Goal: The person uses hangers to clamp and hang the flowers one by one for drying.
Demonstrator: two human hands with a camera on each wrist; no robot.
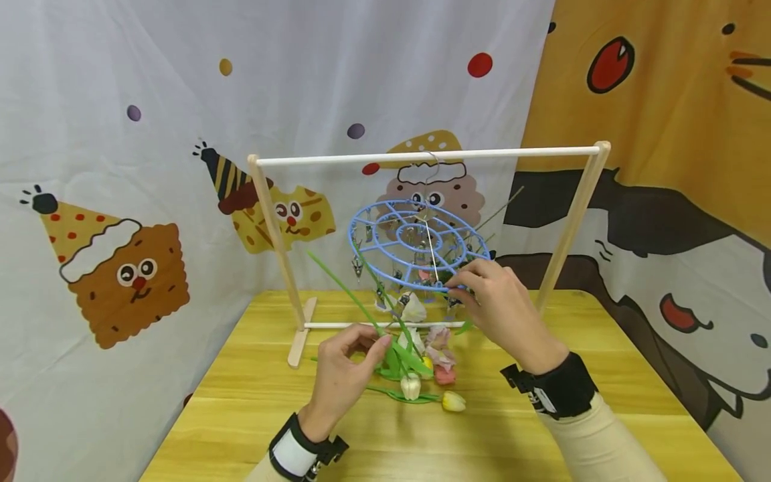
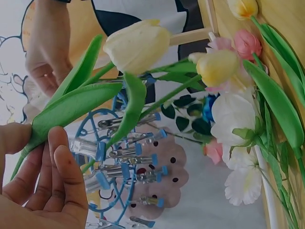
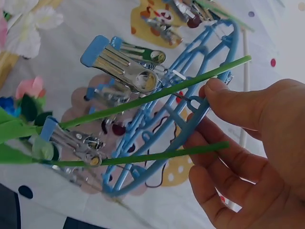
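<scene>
My left hand [image 1: 342, 375] pinches a white tulip [image 2: 136, 46] by its green leaf and stem, the bloom pointing away from the fingers. A second pale yellow tulip [image 2: 218, 68] hangs beside it; whether a clip holds its stem I cannot tell. With thumb and fingers my right hand [image 1: 502, 311] grips the near rim of a blue round clip hanger [image 1: 385, 271], which tilts toward me. Metal clips [image 3: 121, 67] with blue tips dangle under the hanger. In the right wrist view two green stems [image 3: 157, 98] cross in front of the hanger.
A wooden stand with a white top rod [image 1: 337, 160] carries the hanger by its hook. Below lie artificial flowers, among them a yellow-white tulip [image 1: 454, 402] and a pink bloom [image 1: 444, 375], on the wooden table [image 1: 241, 408]. Printed curtains [image 1: 289, 73] hang close behind.
</scene>
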